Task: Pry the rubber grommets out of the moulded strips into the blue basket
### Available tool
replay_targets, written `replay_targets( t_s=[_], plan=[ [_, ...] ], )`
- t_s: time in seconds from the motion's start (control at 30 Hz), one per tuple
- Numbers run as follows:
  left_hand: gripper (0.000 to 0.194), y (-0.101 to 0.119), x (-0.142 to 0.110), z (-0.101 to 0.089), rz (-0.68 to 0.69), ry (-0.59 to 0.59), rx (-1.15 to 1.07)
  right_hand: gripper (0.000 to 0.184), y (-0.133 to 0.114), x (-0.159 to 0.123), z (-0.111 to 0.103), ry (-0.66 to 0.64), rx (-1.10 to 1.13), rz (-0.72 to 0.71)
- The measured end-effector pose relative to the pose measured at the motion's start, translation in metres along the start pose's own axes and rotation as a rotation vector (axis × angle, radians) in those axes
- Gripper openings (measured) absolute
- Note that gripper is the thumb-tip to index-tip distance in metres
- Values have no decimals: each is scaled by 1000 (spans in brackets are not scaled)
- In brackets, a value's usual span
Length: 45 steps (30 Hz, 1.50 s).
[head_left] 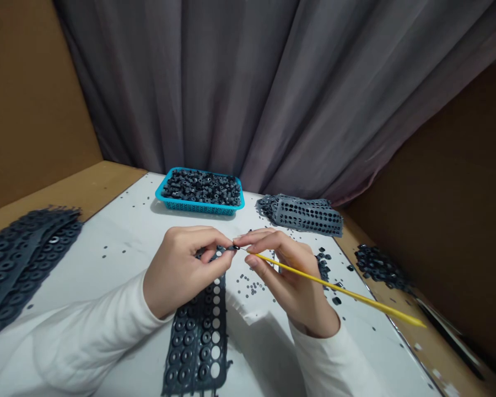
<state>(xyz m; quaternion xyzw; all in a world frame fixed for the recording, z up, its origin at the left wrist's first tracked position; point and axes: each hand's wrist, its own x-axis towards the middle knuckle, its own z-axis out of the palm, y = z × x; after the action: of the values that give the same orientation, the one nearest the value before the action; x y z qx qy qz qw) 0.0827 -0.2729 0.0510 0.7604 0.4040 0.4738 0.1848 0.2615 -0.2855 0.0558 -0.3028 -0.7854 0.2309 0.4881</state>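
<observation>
My left hand is closed, its thumb and forefinger pinching a small black rubber part. My right hand grips a thin yellow stick tool whose fine metal tip meets that part; the right fingertips nearly touch the left ones. Under my left hand lies a black rubber sheet with rows of raised rings and one column of round holes. Whether the pinched part is joined to this sheet I cannot tell.
Behind my hands stands a blue basket full of small black parts. Punched sheets are stacked at the back right, ringed sheets at the left. Black scraps pile up on the right; tiny discs dot the white table. A grey curtain hangs behind.
</observation>
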Motion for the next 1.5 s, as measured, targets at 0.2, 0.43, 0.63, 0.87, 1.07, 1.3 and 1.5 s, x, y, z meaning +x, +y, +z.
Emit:
replay_targets(
  t_s=[0.2, 0.43, 0.63, 0.87, 1.07, 1.3, 1.5],
  plan=[
    [11, -2, 3, 0, -95, -45, 6, 12, 4, 0, 2, -13, -7, -19],
    [13, -5, 4, -1, -227, -157, -41, 13, 12, -1, 6, -48, -118, -101],
    [15, -7, 6, -1, -292, -203, -73, 13, 18, -2, 8, -15, -200, -118],
    [15, -6, 6, -3, -287, -190, -70, 11, 19, -1, 8, 74, -54, -21],
    [13, -5, 5, -3, -212, -132, -23, 5, 11, -3, 6, 63, 142, 118],
    [11, -2, 4, -3, -144, -63, 9, 6, 7, -3, 6, 28, 102, 105],
    [13, -3, 4, -3, -134, -65, 26, 12, 5, -2, 7, 29, -6, 12]
  ],
)
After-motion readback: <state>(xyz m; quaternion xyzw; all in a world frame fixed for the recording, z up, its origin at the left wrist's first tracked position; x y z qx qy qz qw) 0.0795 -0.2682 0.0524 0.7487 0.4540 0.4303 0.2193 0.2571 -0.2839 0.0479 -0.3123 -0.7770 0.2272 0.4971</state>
